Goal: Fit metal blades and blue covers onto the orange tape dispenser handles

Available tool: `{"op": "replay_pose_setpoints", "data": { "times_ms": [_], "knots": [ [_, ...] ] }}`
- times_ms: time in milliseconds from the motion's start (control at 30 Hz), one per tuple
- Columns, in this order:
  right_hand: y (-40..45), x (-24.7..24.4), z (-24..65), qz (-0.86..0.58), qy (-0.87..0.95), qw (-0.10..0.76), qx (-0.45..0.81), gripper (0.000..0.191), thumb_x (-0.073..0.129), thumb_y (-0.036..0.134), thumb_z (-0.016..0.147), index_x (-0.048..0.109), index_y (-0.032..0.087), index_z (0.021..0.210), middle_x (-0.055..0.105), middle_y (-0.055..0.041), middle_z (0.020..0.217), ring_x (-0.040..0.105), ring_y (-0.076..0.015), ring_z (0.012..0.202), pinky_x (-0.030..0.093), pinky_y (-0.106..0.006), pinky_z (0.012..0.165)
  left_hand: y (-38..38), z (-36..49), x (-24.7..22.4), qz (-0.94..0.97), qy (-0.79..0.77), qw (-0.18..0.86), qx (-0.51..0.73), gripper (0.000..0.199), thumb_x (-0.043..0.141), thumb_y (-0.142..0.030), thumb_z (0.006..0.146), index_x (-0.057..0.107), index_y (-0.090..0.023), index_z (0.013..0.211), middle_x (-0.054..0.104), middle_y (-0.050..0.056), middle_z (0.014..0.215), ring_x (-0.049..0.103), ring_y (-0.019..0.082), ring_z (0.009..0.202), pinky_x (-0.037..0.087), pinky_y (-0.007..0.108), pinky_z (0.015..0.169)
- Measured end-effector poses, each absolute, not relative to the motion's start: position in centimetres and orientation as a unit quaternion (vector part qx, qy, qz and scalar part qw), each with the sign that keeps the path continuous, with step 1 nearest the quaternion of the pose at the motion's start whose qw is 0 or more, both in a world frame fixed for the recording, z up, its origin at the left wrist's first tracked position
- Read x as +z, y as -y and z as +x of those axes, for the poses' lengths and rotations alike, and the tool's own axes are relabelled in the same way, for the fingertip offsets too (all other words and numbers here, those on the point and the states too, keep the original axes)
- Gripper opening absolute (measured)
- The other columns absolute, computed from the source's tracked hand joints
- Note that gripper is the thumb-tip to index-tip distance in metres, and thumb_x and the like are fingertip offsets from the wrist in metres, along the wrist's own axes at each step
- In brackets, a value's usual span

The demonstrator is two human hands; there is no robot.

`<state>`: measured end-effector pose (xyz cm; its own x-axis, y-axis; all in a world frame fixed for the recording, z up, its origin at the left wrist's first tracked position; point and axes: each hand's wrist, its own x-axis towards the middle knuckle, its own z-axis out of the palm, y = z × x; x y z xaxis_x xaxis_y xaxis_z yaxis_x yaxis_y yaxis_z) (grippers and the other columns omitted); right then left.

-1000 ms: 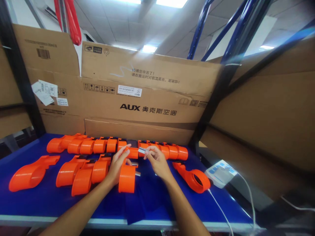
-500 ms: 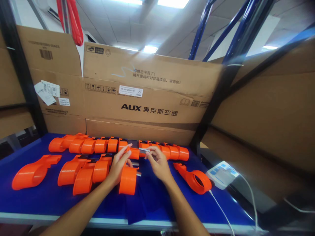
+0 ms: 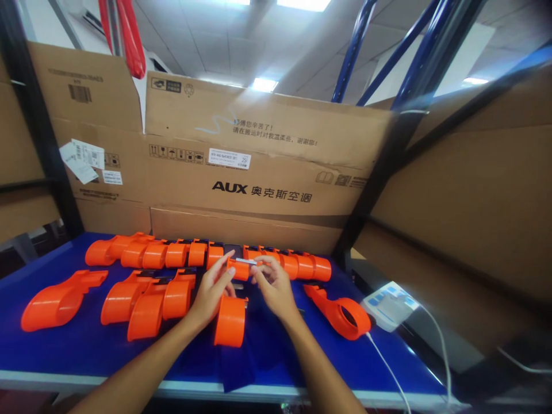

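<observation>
My left hand [image 3: 214,286] is closed on an orange plastic part [image 3: 230,322], whose wide round end hangs below the fingers and whose upper end shows between both hands. A thin silvery strip [image 3: 246,261] lies along the top of that upper end. My right hand [image 3: 272,283] pinches the strip's right end between thumb and fingers. Behind my hands, a dark flat object [image 3: 233,250] sits in the back row of orange parts.
Orange parts [image 3: 144,316] stand at the left on the blue table [image 3: 56,359], with a back row [image 3: 302,265] behind. One orange part [image 3: 345,318] lies at the right beside a white box [image 3: 390,306] with cables. Cardboard [image 3: 181,195] stands behind.
The strip has moved left, onto the top of the held orange part, and my right hand has shifted slightly left with it. The orange part's round end has swung a little right and down.
</observation>
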<state>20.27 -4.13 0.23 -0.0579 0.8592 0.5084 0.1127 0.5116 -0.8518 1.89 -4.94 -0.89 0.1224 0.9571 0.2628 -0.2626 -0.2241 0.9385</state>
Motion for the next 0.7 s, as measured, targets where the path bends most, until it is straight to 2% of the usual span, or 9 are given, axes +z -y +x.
{"op": "replay_pose_setpoints", "data": {
  "times_ms": [167, 267, 500, 600, 700],
  "knots": [
    [4.4, 0.7, 20.4, -0.381, 0.644, 0.593, 0.298, 0.029, 0.066, 0.046, 0.09, 0.072, 0.023, 0.107, 0.076, -0.0078, 0.094, 0.064, -0.0188, 0.068, 0.052, -0.031, 0.062, 4.6, 1.9, -1.1, 0.515, -0.339, 0.509, 0.601, 0.08, 0.063, -0.056, 0.086, 0.042, -0.015, 0.152, 0.06, -0.002, 0.055, 0.054, 0.013, 0.048, 0.039, 0.023, 0.052],
    [4.5, 0.7, 20.6, -0.374, 0.656, 0.587, 0.292, 0.032, 0.067, 0.044, 0.09, 0.075, 0.023, 0.113, 0.077, -0.0063, 0.089, 0.064, -0.0185, 0.067, 0.053, -0.033, 0.065, 4.6, 1.8, -1.2, 0.51, -0.34, 0.514, 0.599, 0.081, 0.064, -0.057, 0.086, 0.042, -0.015, 0.152, 0.06, -0.002, 0.055, 0.052, 0.013, 0.048, 0.038, 0.023, 0.052],
    [5.0, 0.5, 20.9, -0.37, 0.708, 0.508, 0.323, 0.041, 0.062, 0.046, 0.092, 0.074, 0.018, 0.12, 0.068, 0.0006, 0.062, 0.048, -0.0119, 0.054, 0.043, -0.025, 0.055, 4.5, 1.6, -1.3, 0.527, -0.348, 0.52, 0.575, 0.084, 0.065, -0.058, 0.084, 0.042, -0.015, 0.153, 0.061, -0.003, 0.055, 0.053, 0.012, 0.048, 0.038, 0.022, 0.052],
    [4.9, 0.5, 20.8, -0.367, 0.719, 0.493, 0.324, 0.045, 0.059, 0.047, 0.094, 0.071, 0.017, 0.125, 0.066, 0.0008, 0.062, 0.048, -0.0114, 0.055, 0.042, -0.024, 0.055, 4.3, 1.4, -1.1, 0.516, -0.344, 0.537, 0.571, 0.086, 0.067, -0.058, 0.083, 0.041, -0.015, 0.153, 0.061, -0.003, 0.054, 0.055, 0.012, 0.048, 0.038, 0.022, 0.052],
    [4.3, 0.3, 20.7, -0.371, 0.711, 0.513, 0.305, 0.047, 0.055, 0.046, 0.096, 0.066, 0.017, 0.132, 0.069, -0.001, 0.071, 0.054, -0.0136, 0.061, 0.046, -0.026, 0.061, 3.9, 1.0, -1.1, 0.459, -0.333, 0.568, 0.597, 0.089, 0.071, -0.059, 0.08, 0.042, -0.015, 0.152, 0.06, -0.003, 0.053, 0.054, 0.012, 0.046, 0.037, 0.021, 0.049]
  ]
}}
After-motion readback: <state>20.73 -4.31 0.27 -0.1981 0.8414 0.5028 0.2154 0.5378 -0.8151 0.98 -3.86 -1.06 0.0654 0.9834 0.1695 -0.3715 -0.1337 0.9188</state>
